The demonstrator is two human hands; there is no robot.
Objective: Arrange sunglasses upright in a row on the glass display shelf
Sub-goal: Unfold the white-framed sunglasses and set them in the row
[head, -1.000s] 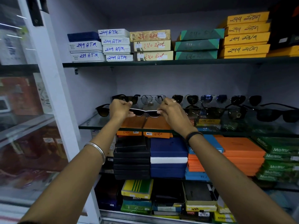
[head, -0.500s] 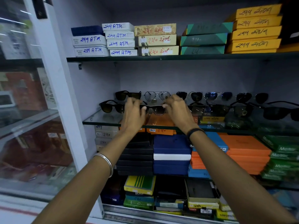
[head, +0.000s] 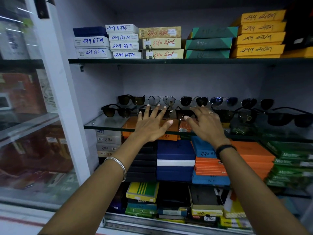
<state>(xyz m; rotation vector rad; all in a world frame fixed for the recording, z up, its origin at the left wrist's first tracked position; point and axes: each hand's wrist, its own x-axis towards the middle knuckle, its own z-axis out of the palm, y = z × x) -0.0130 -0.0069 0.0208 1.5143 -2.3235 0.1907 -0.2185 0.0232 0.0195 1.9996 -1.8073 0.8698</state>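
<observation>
Two rows of sunglasses already stand upright on the glass display shelf, so the arranging looks nearly done. The left hand hovers spread and empty before a dark glossy pair in the front row. The right hand is loosely splayed beside another pair, grasping nothing.

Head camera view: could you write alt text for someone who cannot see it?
Two bare hands, left hand and right hand, reach with spread fingers over two rows of sunglasses standing on a glass shelf. Stacked boxes with handwritten prices fill the shelves above and below.
</observation>
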